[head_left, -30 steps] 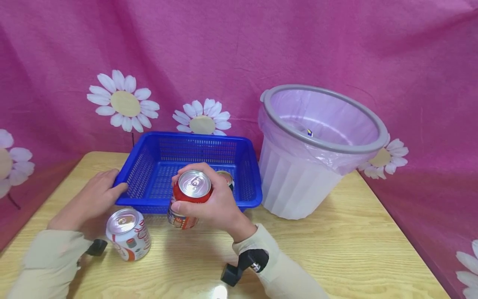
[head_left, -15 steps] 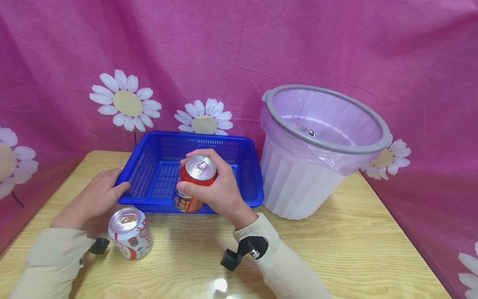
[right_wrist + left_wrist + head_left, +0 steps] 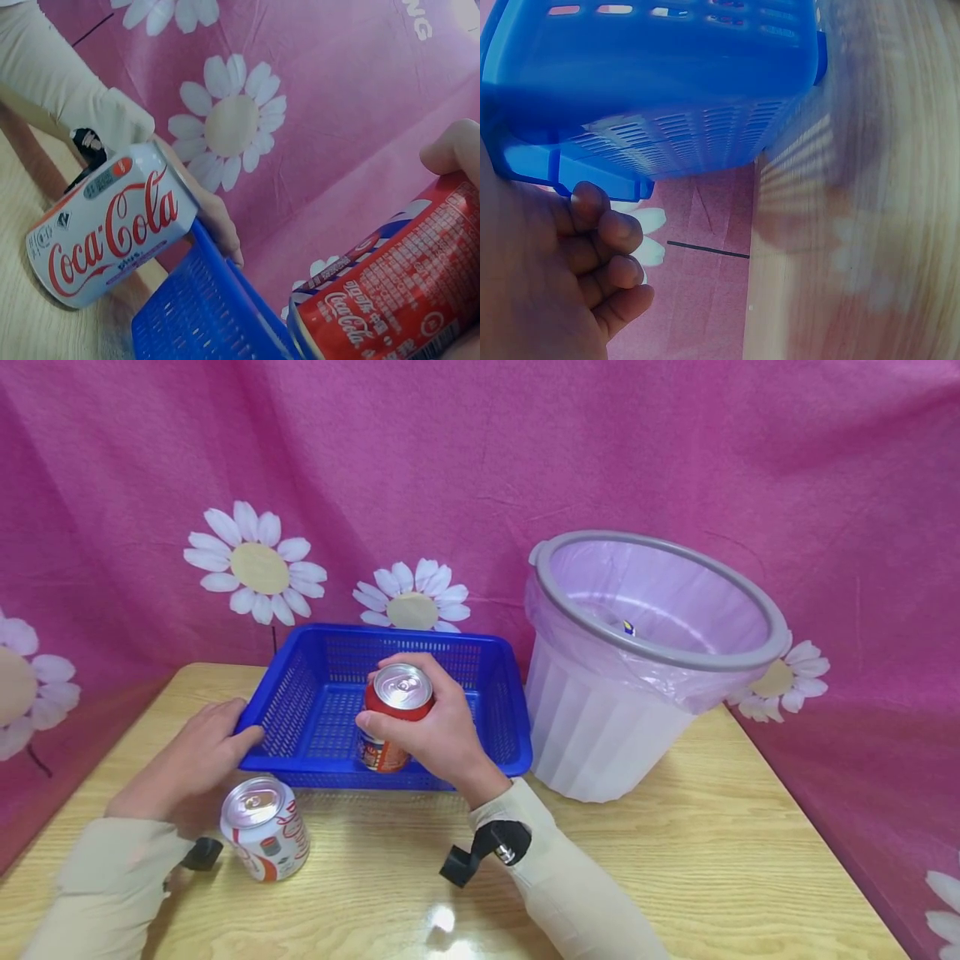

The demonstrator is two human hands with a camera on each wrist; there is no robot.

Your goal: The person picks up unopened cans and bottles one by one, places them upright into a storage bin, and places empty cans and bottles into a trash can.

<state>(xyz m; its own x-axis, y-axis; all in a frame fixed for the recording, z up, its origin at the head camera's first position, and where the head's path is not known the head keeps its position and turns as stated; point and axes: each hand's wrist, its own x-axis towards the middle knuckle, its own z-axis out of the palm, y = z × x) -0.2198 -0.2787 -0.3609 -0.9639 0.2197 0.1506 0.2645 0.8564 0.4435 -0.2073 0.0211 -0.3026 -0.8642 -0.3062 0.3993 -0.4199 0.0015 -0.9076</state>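
Observation:
My right hand [image 3: 444, 731] grips a red Coca-Cola can [image 3: 385, 753] around its upper part. It holds the can upright over the front part of the blue plastic basket [image 3: 322, 774]; whether the can's bottom touches the basket floor cannot be seen. My left hand [image 3: 197, 750] holds the basket's left rim, the thumb on top and the fingers [image 3: 620, 231] curled at the outer side in the left wrist view. A white Coca-Cola Plus can [image 3: 266, 839] stands upright on the table, just in front of the basket's left corner. My right hand hides part of the basket's inside.
A white waste bin [image 3: 592, 727] with a grey rim and clear liner stands right of the basket. Something small, blue and yellow [image 3: 628, 627], shows inside it. Behind hangs a pink cloth [image 3: 480, 468] with daisies. Everything stands on a wooden table [image 3: 675, 860].
My right hand has carried the red can back and slightly right, from the basket's front edge to over its inside. The dark can inside is now hidden. My left hand stays at the rim.

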